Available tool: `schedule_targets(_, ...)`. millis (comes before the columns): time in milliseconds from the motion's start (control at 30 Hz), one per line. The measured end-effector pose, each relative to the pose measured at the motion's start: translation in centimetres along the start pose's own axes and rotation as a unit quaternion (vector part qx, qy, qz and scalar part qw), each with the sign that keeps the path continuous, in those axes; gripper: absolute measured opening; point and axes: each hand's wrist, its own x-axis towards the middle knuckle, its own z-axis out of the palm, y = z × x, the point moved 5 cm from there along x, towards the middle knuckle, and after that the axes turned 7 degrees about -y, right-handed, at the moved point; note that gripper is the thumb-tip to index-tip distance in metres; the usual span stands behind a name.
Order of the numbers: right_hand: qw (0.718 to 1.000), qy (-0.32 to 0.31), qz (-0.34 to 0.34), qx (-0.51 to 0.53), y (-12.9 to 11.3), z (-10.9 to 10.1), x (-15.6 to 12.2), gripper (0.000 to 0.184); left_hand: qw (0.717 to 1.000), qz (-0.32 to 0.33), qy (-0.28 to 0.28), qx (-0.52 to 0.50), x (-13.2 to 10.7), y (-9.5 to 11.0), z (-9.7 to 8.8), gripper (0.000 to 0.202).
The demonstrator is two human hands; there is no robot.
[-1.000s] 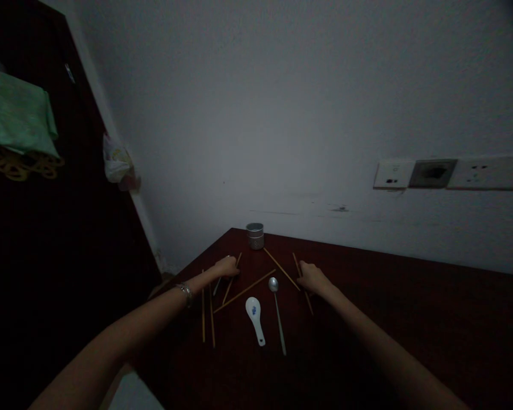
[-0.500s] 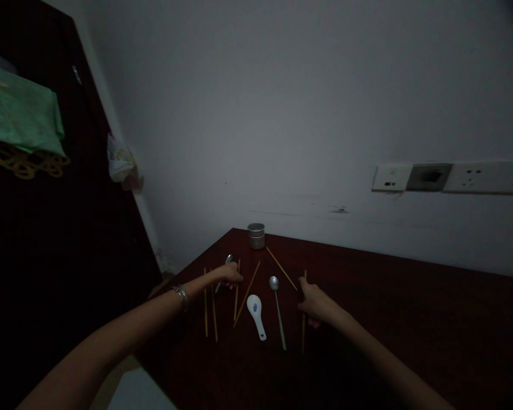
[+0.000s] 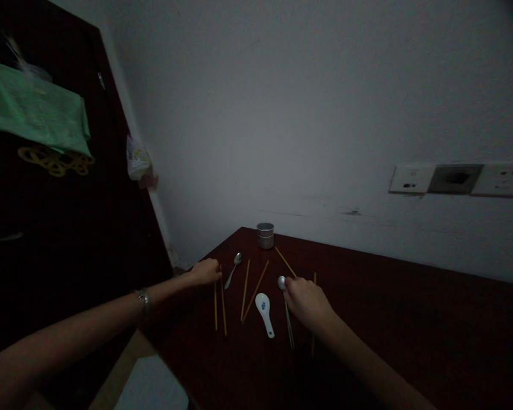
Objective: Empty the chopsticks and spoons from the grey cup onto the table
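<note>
My left hand is closed at the upper ends of two wooden chopsticks on the left; its fingertips are partly hidden. A small metal spoon lies just right of it. My right hand has its fingers closed at the neck of a long-handled metal spoon, just below the bowl. Between the hands lie two more chopsticks, their lower ends close together, and a white soup spoon with a blue mark. Another chopstick is partly covered by my right hand.
A perforated metal cup stands at the table's back corner by the wall, with a chopstick slanting down from near it. The dark red table meets the wall. Below its left edge is a pale-topped object. Wall sockets are at right.
My left hand has moved left from a middle chopstick to the left pair, uncovering the small spoon. My right hand has shifted left from the right-hand chopstick to the long-handled spoon. The view has turned slightly.
</note>
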Motion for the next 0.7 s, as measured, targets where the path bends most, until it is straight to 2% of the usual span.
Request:
schedule_targets(133, 0.992, 0.008, -0.122, 0.019, -7.1, -0.3, 0.7, 0.020, 0.998, -0.027, -0.043, -0.021, -1.6, -1.8, 1.9, 0.029)
schedule_targets(233, 0.983, -0.001, -0.176, 0.042, -11.7, 1.1, 1.3, 0.020, 0.992, -0.042, -0.095, -0.072, -2.1, -1.6, 3.6, 0.035)
schedule_targets(333, 0.981, -0.020, -0.191, 0.042, -14.9, 3.2, 2.2, 0.021, 0.990, -0.058, -0.083, -0.097, -2.0, -1.2, 4.1, 0.035)
schedule_targets(400, 0.983, -0.041, -0.178, 0.025, -15.9, 4.6, 2.7, 0.024, 0.991, -0.061, -0.058, -0.107, -1.9, -1.0, 4.0, 0.036)
schedule_targets(500, 0.987, -0.063, -0.145, 0.004, -16.3, 6.1, 3.3, 0.028, 0.991, -0.049, -0.047, -0.117, -1.7, -0.7, 4.0, 0.039)
schedule_targets(700, 0.988, -0.048, -0.148, 0.022, -16.1, 7.0, 3.0, 0.025, 0.991, -0.036, -0.043, -0.123, -1.1, -0.8, 4.5, 0.032)
